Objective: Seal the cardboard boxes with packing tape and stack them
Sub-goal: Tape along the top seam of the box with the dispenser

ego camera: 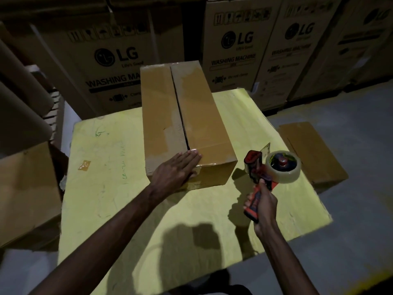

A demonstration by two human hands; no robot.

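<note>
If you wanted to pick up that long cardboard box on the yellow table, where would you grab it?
Probably by its two long side walls, about midway, coming in from left and right at once. The cardboard box is narrow across but long front to back, so its far end is a stretch. Avoid the top flaps: their seam shows a dark gap.

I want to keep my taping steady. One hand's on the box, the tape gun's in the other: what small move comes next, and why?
Probably bring the tape dispenser to the near end of the centre seam. The seam shows as a dark open gap, the left hand presses flat on the near edge of the cardboard box, and the right hand holds the dispenser beside it.
</note>
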